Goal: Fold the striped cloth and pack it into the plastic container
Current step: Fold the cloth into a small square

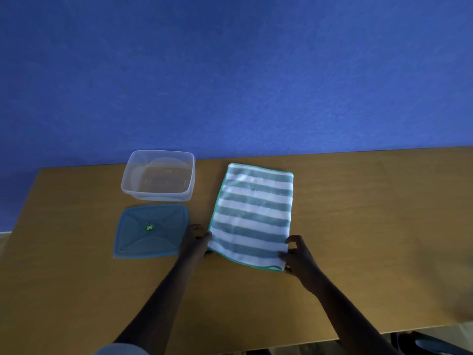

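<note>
The striped cloth (253,213), grey-green and white with a teal hem, lies folded into a long rectangle on the wooden table (358,213). My left hand (195,238) pinches its near left corner. At the near right corner my right hand (298,254) grips the edge between thumb and fingers. The clear plastic container (158,175) stands open and empty to the left of the cloth, near the table's far edge. Its blue lid (151,230) lies flat in front of it, just left of my left hand.
A blue wall (230,73) rises right behind the table's far edge. The table's left edge runs close to the lid and container. A dark object (432,344) shows below the near right edge.
</note>
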Tool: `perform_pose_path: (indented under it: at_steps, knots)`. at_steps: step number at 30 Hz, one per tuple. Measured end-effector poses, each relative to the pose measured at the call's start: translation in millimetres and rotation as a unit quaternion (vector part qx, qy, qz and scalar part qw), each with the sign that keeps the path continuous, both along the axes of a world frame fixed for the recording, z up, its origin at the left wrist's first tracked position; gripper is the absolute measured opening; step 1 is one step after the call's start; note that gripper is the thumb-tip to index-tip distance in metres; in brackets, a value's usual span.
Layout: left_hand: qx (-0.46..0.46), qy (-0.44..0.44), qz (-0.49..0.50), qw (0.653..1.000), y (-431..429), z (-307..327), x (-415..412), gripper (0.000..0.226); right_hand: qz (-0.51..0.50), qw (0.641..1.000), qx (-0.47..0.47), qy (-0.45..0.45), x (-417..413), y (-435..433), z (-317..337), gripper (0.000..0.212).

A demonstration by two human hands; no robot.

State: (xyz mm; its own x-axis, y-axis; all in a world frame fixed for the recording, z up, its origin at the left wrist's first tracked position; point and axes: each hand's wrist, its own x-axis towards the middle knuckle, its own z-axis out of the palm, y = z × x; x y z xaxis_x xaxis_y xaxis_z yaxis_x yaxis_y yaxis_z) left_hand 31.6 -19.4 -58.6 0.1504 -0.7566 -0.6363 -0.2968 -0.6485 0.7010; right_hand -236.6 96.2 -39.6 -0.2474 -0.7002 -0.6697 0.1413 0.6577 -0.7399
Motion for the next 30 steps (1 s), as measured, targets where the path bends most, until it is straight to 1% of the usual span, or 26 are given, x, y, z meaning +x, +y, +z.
perform_pose_path:
  at_steps: [2, 4, 5, 7, 9, 11, 13, 15, 17, 20, 22, 23, 25, 26, 28, 30]
  knots:
    - [0.014, 0.067, 0.026, 0.997, -3.3, 2.5, 1.6, 0.016, 0.034, 0.998, 0.029, -0.036, -8.2, -2.1, 4.2, 0.021]
    - [0.043, 0.142, 0.055, 0.987, -8.3, 8.6, 1.1, 0.015, 0.023, 0.997, 0.037, -0.064, -18.7, -5.9, 5.8, 0.011]
    - [0.059, 0.181, 0.072, 0.979, -11.1, 13.1, 0.2, 0.016, 0.004, 0.996, 0.033, -0.083, -24.1, -8.6, 7.2, 0.01]
    - [0.081, 0.247, 0.104, 0.96, -16.8, 22.1, -0.6, 0.017, -0.054, 0.989, 0.027, -0.133, -33.3, -15.0, 12.1, 0.016]
    - [0.092, 0.29, 0.124, 0.945, -21.5, 26.6, 0.8, 0.021, -0.108, 0.979, 0.024, -0.174, -40.4, -21.8, 17.9, 0.024]
    - [0.086, 0.315, 0.117, 0.938, -24.6, 25.9, 1.5, 0.031, -0.143, 0.969, 0.018, -0.203, -45.6, -28.1, 22.8, 0.024]
    - [0.053, 0.291, 0.074, 0.952, -26.2, 23.2, -0.7, 0.041, -0.14, 0.97, 0.01, -0.201, -48.0, -31.9, 26.0, 0.026]
    - [-0.006, 0.222, 0.018, 0.975, -25.9, 20.4, -5.9, 0.038, -0.116, 0.978, -0.014, -0.174, -47.7, -33.4, 27.7, 0.029]
    - [-0.059, 0.162, -0.015, 0.985, -25.5, 14.4, -11.0, 0.03, -0.095, 0.987, -0.046, -0.118, -45.5, -34.9, 27.2, 0.024]
    - [-0.111, 0.056, -0.023, 0.992, -27.7, 5.6, -15.6, 0.017, -0.088, 0.995, -0.054, 0.002, -40.4, -39.7, 21.5, 0.02]
    - [-0.155, -0.028, -0.063, 0.986, -28.6, 3.1, -17.3, 0.014, -0.072, 0.991, -0.054, 0.101, -37.7, -43.1, 16.3, 0.018]
    - [-0.172, -0.051, -0.085, 0.98, -28.8, 2.9, -18.6, 0.014, -0.051, 0.983, -0.053, 0.168, -37.4, -44.6, 14.1, 0.017]
    - [-0.202, -0.061, -0.12, 0.97, -27.1, 5.8, -19.2, 0.021, -0.004, 0.952, -0.065, 0.301, -36.2, -45.1, 12.6, 0.019]
    - [-0.217, -0.057, -0.135, 0.965, -26.2, 6.5, -18.3, 0.024, 0.005, 0.937, -0.092, 0.338, -36.1, -44.8, 12.0, 0.021]
    - [-0.243, -0.061, -0.165, 0.954, -23.8, 7.8, -16.1, 0.021, 0.016, 0.921, -0.164, 0.353, -37.5, -42.8, 9.9, 0.019]
    - [-0.265, -0.082, -0.193, 0.941, -21.1, 6.4, -13.8, 0.014, 0.047, 0.914, -0.203, 0.348, -39.0, -40.8, 7.2, 0.014]
